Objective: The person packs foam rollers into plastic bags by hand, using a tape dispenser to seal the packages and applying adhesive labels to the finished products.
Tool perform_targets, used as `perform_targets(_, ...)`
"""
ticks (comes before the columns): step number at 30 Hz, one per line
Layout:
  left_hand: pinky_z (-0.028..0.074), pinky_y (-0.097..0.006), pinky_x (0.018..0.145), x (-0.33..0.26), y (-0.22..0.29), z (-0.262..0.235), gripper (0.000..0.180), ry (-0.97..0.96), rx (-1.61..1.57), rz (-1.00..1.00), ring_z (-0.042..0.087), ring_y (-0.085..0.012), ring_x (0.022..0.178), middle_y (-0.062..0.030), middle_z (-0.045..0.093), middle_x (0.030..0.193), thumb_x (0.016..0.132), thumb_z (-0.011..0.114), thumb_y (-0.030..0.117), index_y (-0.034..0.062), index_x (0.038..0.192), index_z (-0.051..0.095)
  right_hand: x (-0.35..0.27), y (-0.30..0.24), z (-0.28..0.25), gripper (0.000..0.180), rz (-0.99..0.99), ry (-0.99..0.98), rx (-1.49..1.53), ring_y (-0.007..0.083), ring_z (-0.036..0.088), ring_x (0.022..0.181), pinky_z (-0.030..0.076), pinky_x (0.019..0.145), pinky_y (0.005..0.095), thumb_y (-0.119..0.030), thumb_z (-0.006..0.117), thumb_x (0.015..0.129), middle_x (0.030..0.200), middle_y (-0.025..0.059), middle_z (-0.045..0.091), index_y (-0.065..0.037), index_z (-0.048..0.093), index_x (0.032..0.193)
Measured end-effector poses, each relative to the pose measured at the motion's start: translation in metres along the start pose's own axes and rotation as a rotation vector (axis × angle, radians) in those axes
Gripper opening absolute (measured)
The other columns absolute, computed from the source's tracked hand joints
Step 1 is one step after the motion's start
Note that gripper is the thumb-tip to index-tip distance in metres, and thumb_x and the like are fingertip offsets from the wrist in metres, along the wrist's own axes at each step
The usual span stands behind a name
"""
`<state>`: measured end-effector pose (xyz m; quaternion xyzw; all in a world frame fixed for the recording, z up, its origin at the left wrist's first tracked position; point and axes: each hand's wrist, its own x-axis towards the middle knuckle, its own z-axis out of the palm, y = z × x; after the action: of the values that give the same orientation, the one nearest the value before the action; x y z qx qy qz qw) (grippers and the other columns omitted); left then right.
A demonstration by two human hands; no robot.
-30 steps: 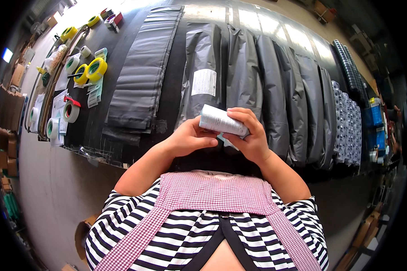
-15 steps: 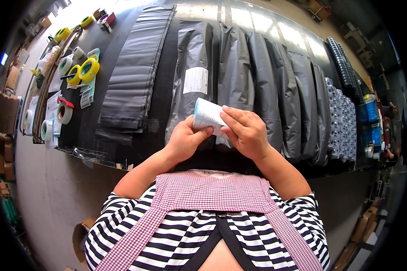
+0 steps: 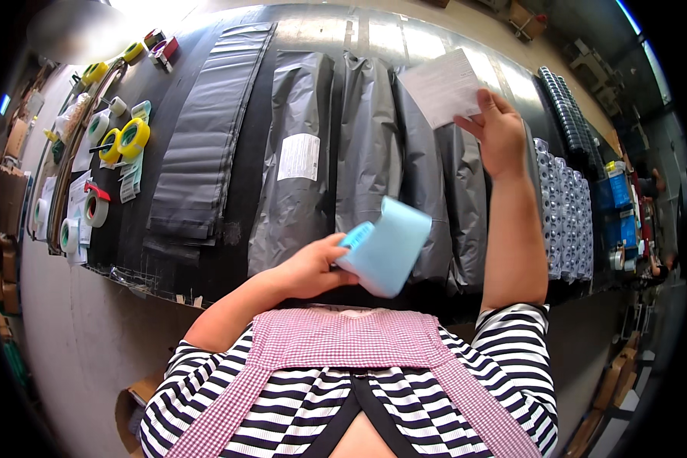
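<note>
My left hand (image 3: pixel 311 267) holds a curled light-blue backing sheet (image 3: pixel 385 246) close to my chest, above the near edge of the black table (image 3: pixel 130 252). My right hand (image 3: pixel 499 133) is stretched out over the table and grips a white label sheet (image 3: pixel 444 85) by its corner. Under it lie several grey plastic mailer bags (image 3: pixel 359 153) side by side. One grey bag carries a white label (image 3: pixel 298 156).
A stack of flat dark bags (image 3: pixel 206 145) lies left of the grey ones. Tape rolls (image 3: pixel 122 141) and small items crowd the far left of the table. Patterned packages (image 3: pixel 561 198) line the right side. Cardboard boxes stand on the floor at left.
Both hands were together on the rolled sheet. Now the white label is peeled off and my right hand has carried it up and right, while my left hand keeps the blue backing.
</note>
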<state>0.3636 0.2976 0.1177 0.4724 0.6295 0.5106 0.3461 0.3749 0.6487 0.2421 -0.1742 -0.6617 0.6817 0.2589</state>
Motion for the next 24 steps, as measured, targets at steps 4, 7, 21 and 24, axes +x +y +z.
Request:
perform_targets(4,0.005,-0.064,0.123,0.045,-0.021,0.024,0.024,-0.262,0.238,0.241,0.057,-0.0332,0.119,-0.0156,0.062,0.111,0.088,0.075,0.026,0.0061,0.099,0.07,-0.023,0.111,0.021,0.032,-0.556,-0.243,-0.337,0.03,0.06,0.128,0.05,0.106,0.0375,-0.012,0.068,0.097,0.135,0.0163,0.064,-0.001,0.068,0.127)
perform_targets(7,-0.001,-0.066,0.122,0.052,-0.034,0.034,0.021,-0.273,0.361,0.226,0.062,-0.029,0.112,-0.0101,0.063,0.108,0.085,0.077,0.026,0.0073,0.091,0.069,-0.04,0.158,0.019,0.035,-0.641,-0.34,-0.598,0.0329,0.052,0.137,0.046,0.11,0.0384,-0.002,0.072,0.089,0.141,0.0154,0.061,-0.009,0.072,0.124)
perform_targets(21,-0.01,-0.064,0.121,0.044,-0.041,0.033,0.013,-0.207,0.237,0.154,0.061,-0.0269,0.116,-0.0084,0.064,0.106,0.086,0.077,0.019,0.0091,0.089,0.068,-0.037,0.192,0.019,0.034,-0.496,-0.5,-0.642,0.0291,0.049,0.14,0.038,0.116,0.0462,-0.008,0.073,0.089,0.144,0.0105,0.059,-0.012,0.073,0.122)
perform_targets(24,-0.01,-0.063,0.121,0.042,-0.045,0.034,0.015,-0.198,0.231,0.141,0.061,-0.0271,0.116,-0.0088,0.064,0.106,0.086,0.077,0.02,0.0088,0.088,0.068,-0.042,0.165,0.02,0.026,-0.519,-0.537,-0.887,0.0271,0.052,0.136,0.029,0.12,0.0564,-0.016,0.069,0.093,0.144,0.0073,0.059,-0.013,0.075,0.119)
